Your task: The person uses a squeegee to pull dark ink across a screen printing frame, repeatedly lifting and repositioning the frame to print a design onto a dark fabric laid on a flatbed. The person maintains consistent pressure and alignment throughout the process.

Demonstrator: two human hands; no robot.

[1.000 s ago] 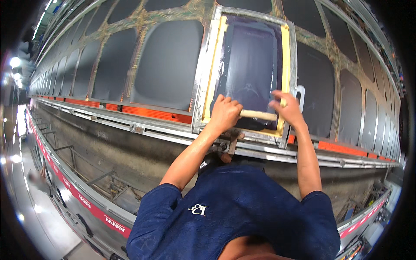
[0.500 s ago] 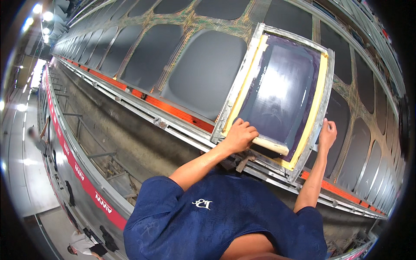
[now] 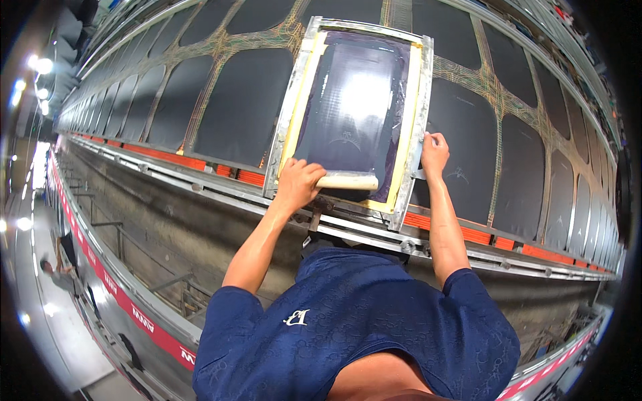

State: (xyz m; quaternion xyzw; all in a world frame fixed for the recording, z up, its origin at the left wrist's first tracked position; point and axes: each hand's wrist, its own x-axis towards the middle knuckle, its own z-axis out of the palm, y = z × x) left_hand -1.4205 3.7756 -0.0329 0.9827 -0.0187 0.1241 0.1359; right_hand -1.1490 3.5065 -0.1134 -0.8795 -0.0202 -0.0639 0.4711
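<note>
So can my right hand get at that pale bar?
Probably yes: your left hand holds the pale bar by its left end, leaving its right end free; only the edge of the metal frame seems in the way of your right hand.

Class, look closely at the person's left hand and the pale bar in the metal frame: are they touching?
Touching. The head view shows the left hand closed over the left end of the pale bar, with no gap visible.
</note>
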